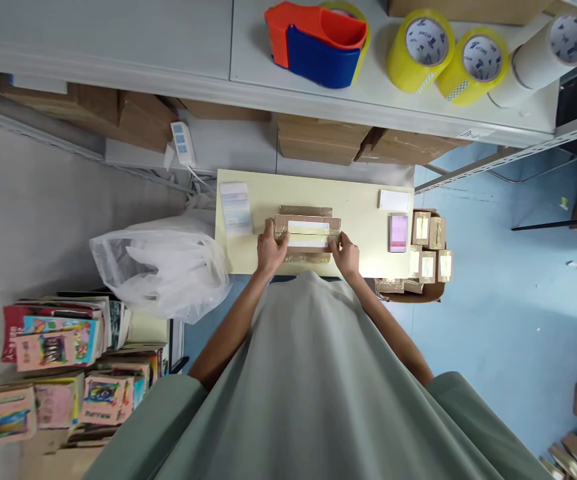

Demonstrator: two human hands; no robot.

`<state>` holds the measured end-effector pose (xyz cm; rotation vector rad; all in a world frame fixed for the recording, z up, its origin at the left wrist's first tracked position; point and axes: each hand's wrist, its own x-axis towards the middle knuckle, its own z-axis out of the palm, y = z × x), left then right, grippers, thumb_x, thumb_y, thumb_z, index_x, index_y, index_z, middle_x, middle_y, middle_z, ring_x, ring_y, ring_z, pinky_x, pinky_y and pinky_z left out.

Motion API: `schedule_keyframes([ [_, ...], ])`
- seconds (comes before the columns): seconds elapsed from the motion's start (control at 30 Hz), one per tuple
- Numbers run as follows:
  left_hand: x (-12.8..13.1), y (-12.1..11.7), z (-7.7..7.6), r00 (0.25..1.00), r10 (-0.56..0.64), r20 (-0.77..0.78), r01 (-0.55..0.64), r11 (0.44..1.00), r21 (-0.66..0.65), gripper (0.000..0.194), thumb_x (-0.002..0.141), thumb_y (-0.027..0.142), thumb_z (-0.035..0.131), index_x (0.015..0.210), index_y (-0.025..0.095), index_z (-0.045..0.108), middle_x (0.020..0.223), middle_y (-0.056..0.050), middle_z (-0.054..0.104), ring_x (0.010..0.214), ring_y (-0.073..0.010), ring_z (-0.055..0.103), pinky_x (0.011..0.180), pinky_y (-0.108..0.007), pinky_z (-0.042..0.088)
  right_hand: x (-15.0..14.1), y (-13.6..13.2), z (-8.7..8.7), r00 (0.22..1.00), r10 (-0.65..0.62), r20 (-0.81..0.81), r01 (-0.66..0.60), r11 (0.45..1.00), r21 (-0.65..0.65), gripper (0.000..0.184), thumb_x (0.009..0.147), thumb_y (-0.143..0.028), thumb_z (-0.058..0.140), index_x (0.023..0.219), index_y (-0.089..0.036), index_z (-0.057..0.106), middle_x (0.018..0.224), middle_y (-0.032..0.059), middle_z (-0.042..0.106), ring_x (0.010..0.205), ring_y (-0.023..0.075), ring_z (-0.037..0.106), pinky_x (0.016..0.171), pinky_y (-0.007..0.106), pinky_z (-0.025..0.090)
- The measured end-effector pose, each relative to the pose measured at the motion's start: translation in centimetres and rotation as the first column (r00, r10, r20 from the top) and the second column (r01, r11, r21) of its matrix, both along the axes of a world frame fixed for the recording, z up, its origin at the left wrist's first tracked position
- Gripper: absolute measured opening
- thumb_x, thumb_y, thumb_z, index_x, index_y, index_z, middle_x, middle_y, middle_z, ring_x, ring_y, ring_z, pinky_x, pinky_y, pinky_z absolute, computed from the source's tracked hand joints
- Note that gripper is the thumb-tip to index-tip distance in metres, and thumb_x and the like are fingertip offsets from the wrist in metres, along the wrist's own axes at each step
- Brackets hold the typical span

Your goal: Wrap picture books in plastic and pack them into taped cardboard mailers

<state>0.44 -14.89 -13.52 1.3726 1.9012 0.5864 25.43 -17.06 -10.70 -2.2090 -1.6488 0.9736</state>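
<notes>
Over the pale yellow table (358, 200) I have a small brown cardboard box (294, 218) in front of me, with white patches along its middle. Brown cardboard strips with shiny tape show beyond its far and near sides; whether they are its flaps or other boxes beneath I cannot tell. My left hand (271, 248) is closed on the box's left end, thumb toward the near corner. On the right end, my right hand (345, 255) grips the near corner between thumb and fingers. The undersides of the fingers are hidden.
A printed sheet (236, 208) lies left on the table; a white slip (394, 201) and a pink-screened phone (397, 233) lie right. A carton of small boxes (437, 293) stands alongside. Left are a plastic bag (168, 267) and stacked books (58, 347). Tape rolls (421, 50) and a tape dispenser (318, 47) sit above.
</notes>
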Motion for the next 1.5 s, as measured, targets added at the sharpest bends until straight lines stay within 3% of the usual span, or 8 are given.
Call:
schedule_keyframes([
  [0.13, -0.4, -0.4, 0.3, 0.992, 0.11, -0.064, -0.114, 0.991, -0.073, 0.063, 0.096, 0.045, 0.081, 0.148, 0.014, 0.062, 0.148, -0.025, 0.07, 0.132, -0.035, 0.074, 0.114, -0.046, 0.057, 0.2, -0.3, -0.2, 1.0, 0.021, 0.005, -0.022, 1.0, 0.019, 0.033, 0.113, -0.056, 0.043, 0.091, -0.031, 0.038, 0.081, 0.0015, 0.061, 0.07, 0.0244, 0.061, 0.068, 0.031, 0.036],
  [0.27, -0.9, -0.6, 0.6, 0.997, -0.008, -0.078, -0.002, 0.99, -0.138, 0.035, 0.103, 0.041, 0.07, 0.129, 0.017, 0.072, 0.122, -0.016, 0.079, 0.11, -0.0298, 0.077, 0.104, -0.041, 0.059, 0.1, -0.3, -0.4, 0.999, 0.039, 0.007, -0.04, 0.999, 0.022, 0.033, 0.113, -0.056, 0.041, 0.092, -0.031, 0.04, 0.083, 0.0023, 0.064, 0.071, 0.0244, 0.062, 0.068, 0.031, 0.036],
  [0.5, -2.1, 1.0, 0.1, 0.983, -0.173, -0.053, 0.165, 0.977, -0.133, 0.04, 0.101, 0.036, 0.068, 0.137, 0.019, 0.069, 0.107, -0.012, 0.08, 0.104, -0.0308, 0.072, 0.098, -0.039, 0.057, 0.3, 0.2, -0.7, 0.998, 0.06, 0.031, -0.061, 0.998, 0.016, 0.036, 0.114, -0.058, 0.039, 0.094, -0.029, 0.047, 0.085, 0.0047, 0.068, 0.072, 0.0245, 0.062, 0.069, 0.031, 0.036],
  [0.8, -0.2, 1.5, -0.1, 0.989, -0.073, -0.129, 0.056, 0.99, -0.129, 0.046, 0.104, 0.057, 0.069, 0.126, 0.016, 0.072, 0.106, -0.016, 0.08, 0.106, -0.0329, 0.073, 0.094, -0.037, 0.054, -0.1, 1.2, -1.6, 0.997, 0.027, 0.066, -0.027, 1.0, 0.001, 0.057, 0.115, -0.071, 0.044, 0.091, -0.023, 0.061, 0.112, 0.0136, 0.069, 0.081, 0.0228, 0.068, 0.075, 0.032, 0.05],
  [1.03, -1.6, 1.8, 0.3, 0.99, -0.119, -0.076, 0.106, 0.982, -0.157, 0.051, 0.117, 0.05, 0.039, 0.093, 0.022, 0.074, 0.087, -0.012, 0.076, 0.097, -0.0308, 0.073, 0.087, -0.035, 0.051, 0.8, 1.2, -2.3, 0.999, 0.044, -0.028, -0.044, 0.999, 0.001, 0.059, 0.122, -0.052, 0.025, 0.085, -0.024, 0.062, 0.112, 0.0118, 0.068, 0.097, 0.024, 0.072, 0.088, 0.034, 0.057],
  [1.2, -2.5, 2.2, 1.8, 0.99, -0.143, 0.002, 0.142, 0.983, -0.121, 0.051, 0.117, 0.05, 0.033, 0.098, 0.024, 0.072, 0.092, -0.011, 0.079, 0.098, -0.03, 0.072, 0.089, -0.036, 0.056, 1.6, 1.1, -0.1, 0.996, 0.046, -0.079, -0.041, 0.997, 0.071, 0.063, 0.121, -0.053, 0.022, 0.103, -0.022, 0.074, 0.124, 0.0159, 0.07, 0.1, 0.0259, 0.074, 0.095, 0.039, 0.06],
  [1.37, -2.7, 2.7, 4.0, 0.968, -0.25, 0.029, 0.247, 0.965, 0.088, 0.032, 0.112, 0.037, 0.044, 0.113, 0.022, 0.072, 0.123, -0.013, 0.078, 0.118, -0.0287, 0.073, 0.107, -0.037, 0.057, 4.0, 1.2, 4.0, 0.984, 0.094, -0.151, -0.052, 0.963, 0.264, 0.063, 0.119, -0.056, 0.029, 0.144, -0.018, 0.073, 0.153, 0.0209, 0.066, 0.137, 0.0289, 0.067, 0.11, 0.044, 0.062],
  [1.5, -1.8, 2.2, 3.2, 0.959, -0.276, 0.06, 0.272, 0.96, 0.064, 0.027, 0.102, 0.024, 0.054, 0.119, 0.019, 0.074, 0.132, -0.016, 0.075, 0.118, -0.0281, 0.075, 0.108, -0.038, 0.059, 5.5, 1.1, 4.3, 0.979, 0.11, -0.173, -0.074, 0.976, 0.203, 0.062, 0.116, -0.051, 0.038, 0.164, -0.019, 0.06, 0.17, 0.019, 0.059, 0.149, 0.0309, 0.06, 0.107, 0.049, 0.067],
])
